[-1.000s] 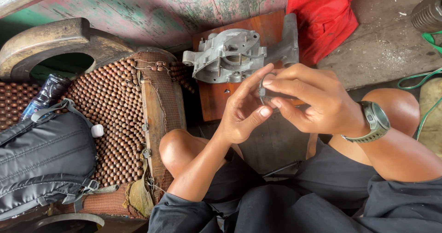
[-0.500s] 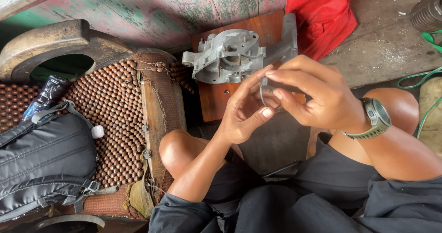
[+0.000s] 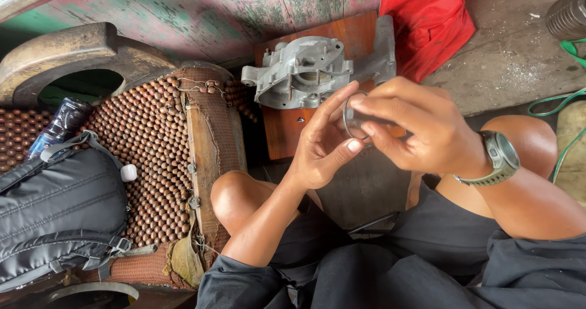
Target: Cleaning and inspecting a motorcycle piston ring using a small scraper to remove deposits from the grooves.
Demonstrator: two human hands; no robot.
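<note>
Two hands on one thin ring (image 3: 353, 121), held up over our lap just below the casing (image 3: 303, 71) on the board (image 3: 287, 129). Left hand (image 3: 322, 144) backs it with thumb and fingers; right hand (image 3: 415, 129) pinches its rim, likely for a steady close look.

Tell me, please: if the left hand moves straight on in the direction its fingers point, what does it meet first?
Probably the grey metal casing. The left hand points up and away, its fingers on the thin ring; the casing lies just beyond. Depth is unclear, so this is a judgement.
</note>
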